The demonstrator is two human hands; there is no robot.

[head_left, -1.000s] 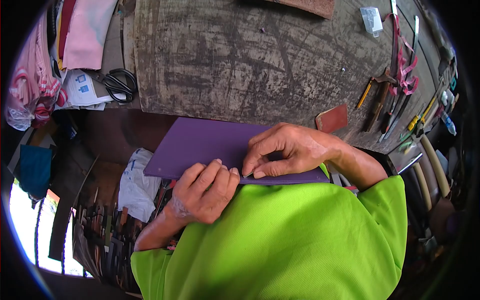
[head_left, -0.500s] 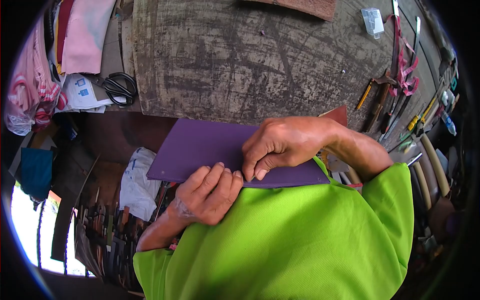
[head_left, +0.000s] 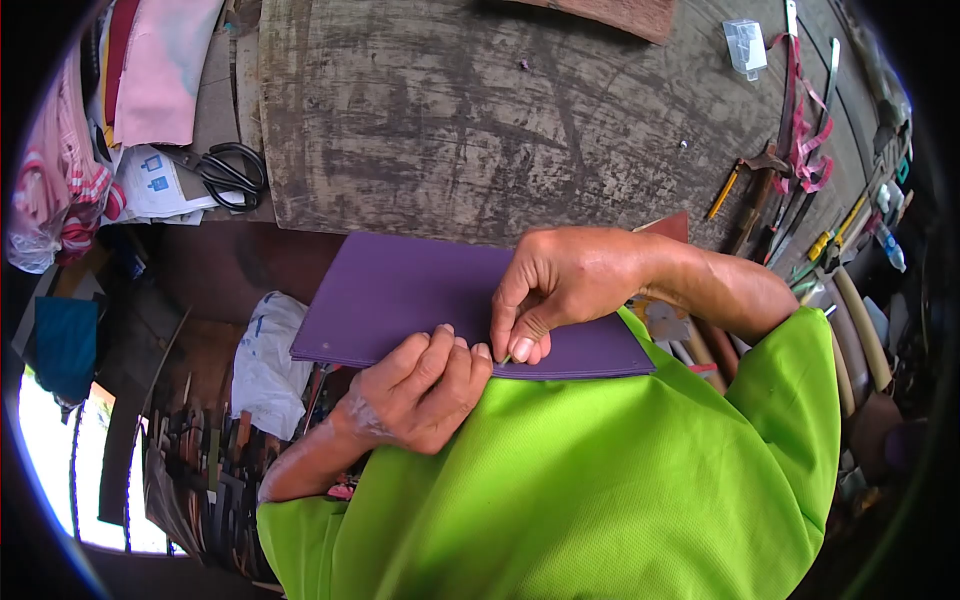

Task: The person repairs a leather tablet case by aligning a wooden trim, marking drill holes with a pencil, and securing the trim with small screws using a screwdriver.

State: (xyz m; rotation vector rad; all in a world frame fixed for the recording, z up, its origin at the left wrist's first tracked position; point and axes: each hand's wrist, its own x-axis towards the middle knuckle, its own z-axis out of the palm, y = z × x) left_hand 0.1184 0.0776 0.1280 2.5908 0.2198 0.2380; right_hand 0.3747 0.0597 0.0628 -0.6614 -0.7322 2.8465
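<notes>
Elbow (head_left: pixel 768 302) swung wider than a second ago, the right hand (head_left: pixel 568 285) hooks at the wrist, thumb and finger pinched — on what is too small to tell — at the near edge of a purple panel (head_left: pixel 410 290) lying lengthwise before the green shirt (head_left: pixel 600 460), the left hand (head_left: pixel 425 392) clasping that edge just beside.
</notes>
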